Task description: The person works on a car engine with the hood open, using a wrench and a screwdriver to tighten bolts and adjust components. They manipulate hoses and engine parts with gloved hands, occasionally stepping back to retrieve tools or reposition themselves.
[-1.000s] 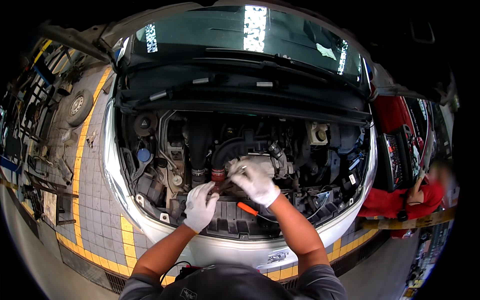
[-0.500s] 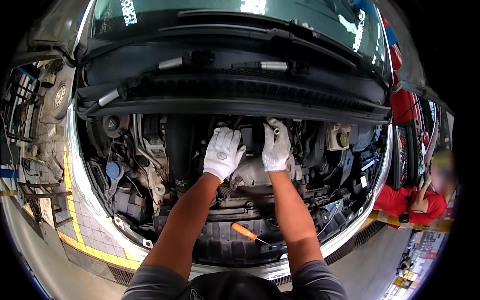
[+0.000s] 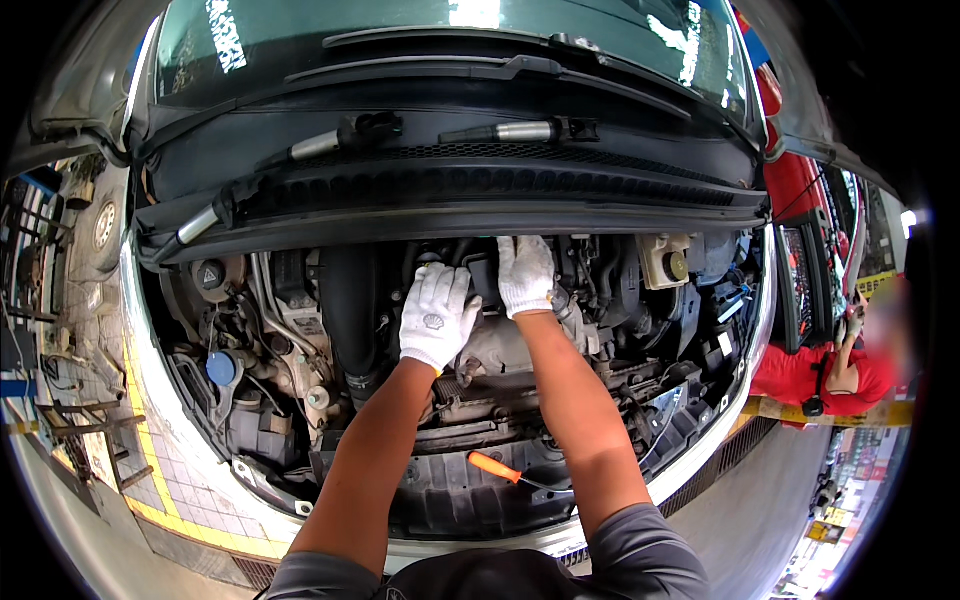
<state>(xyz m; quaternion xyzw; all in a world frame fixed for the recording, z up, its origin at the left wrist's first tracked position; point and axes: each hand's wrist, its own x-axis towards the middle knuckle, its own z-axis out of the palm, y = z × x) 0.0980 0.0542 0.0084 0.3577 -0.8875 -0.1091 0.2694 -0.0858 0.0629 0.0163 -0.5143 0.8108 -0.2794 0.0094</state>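
Note:
My left hand (image 3: 437, 316), in a white glove, lies on the engine with its fingers stretched forward. My right hand (image 3: 525, 274), gloved too, reaches over the back of the engine, close under the edge of the black cowl panel (image 3: 460, 221). Its back faces up and its fingers bend down at the tips, so whatever they grip is hidden. Between and below the hands shows the grey metal engine cover (image 3: 498, 347). Three ignition coils rest on the cowl: a left one (image 3: 198, 226), a middle one (image 3: 316, 146) and a right one (image 3: 525, 132).
An orange-handled screwdriver (image 3: 494, 467) lies on the front panel. A blue-capped reservoir (image 3: 221, 368) stands left, a yellowish fluid reservoir (image 3: 664, 262) right. The windshield (image 3: 400, 20) is beyond the cowl. A person in red (image 3: 830, 380) works at the far right beside a tool tray (image 3: 808, 285).
My right hand has turned over, back up, and moved slightly left. The round metal end that showed in it is now out of sight. My left hand stays on the engine. The view has shifted a little.

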